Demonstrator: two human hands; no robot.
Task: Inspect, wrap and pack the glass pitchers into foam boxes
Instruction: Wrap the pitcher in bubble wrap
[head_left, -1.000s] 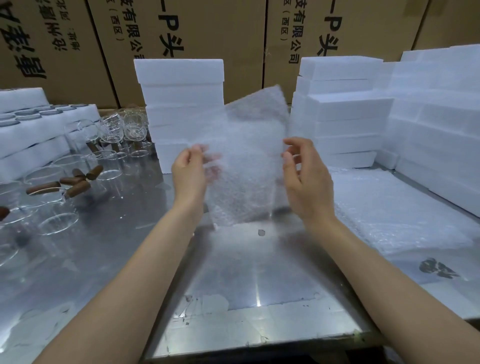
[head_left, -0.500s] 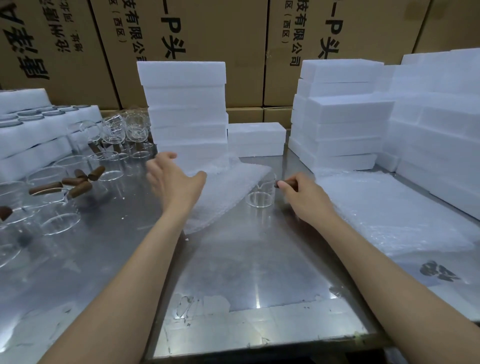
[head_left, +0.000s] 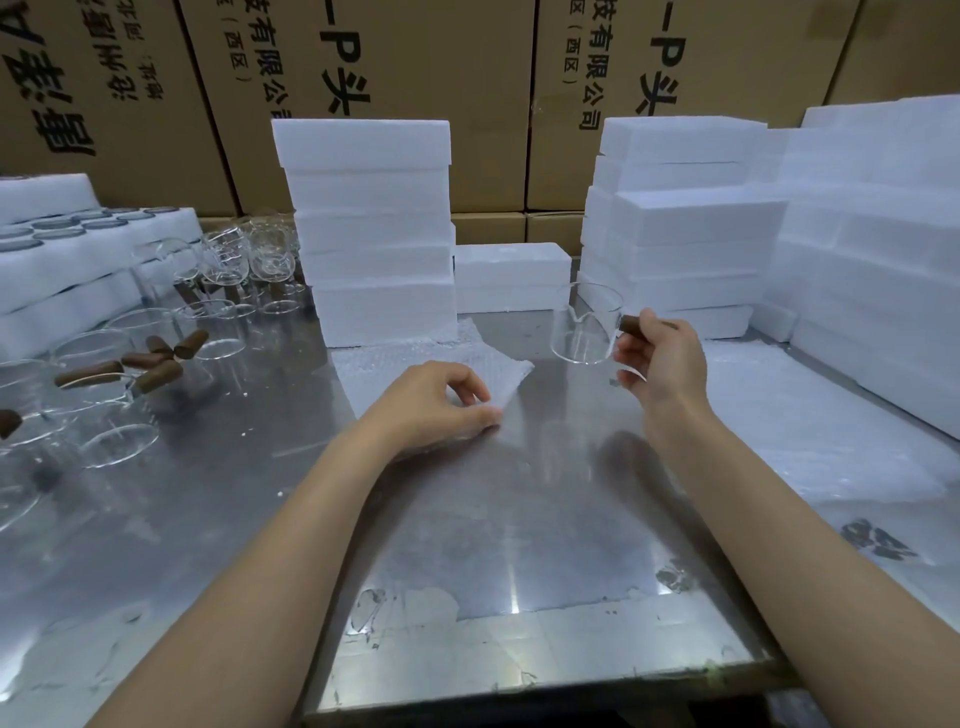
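Observation:
My right hand (head_left: 662, 364) holds a small clear glass pitcher (head_left: 584, 325) by its brown wooden handle, lifted above the steel table (head_left: 519, 519) at centre right. The pitcher is upright, spout toward the left. A sheet of bubble wrap (head_left: 395, 366) lies flat on the table in front of a stack of white foam boxes (head_left: 371, 228). My left hand (head_left: 434, 402) rests on the near right corner of that sheet and pinches its edge between thumb and fingers.
Several more glass pitchers (head_left: 156, 364) with brown handles crowd the table's left side. Foam trays (head_left: 57, 270) sit at far left. More foam boxes (head_left: 685, 223) are stacked at right, a pile of bubble wrap sheets (head_left: 810, 421) lies before them. Cardboard cartons (head_left: 467, 78) line the back.
The bubble wrap sheet, held up in both hands a second ago, now lies on the table. My right hand took a pitcher by its handle and lifted it; my left came down onto the sheet.

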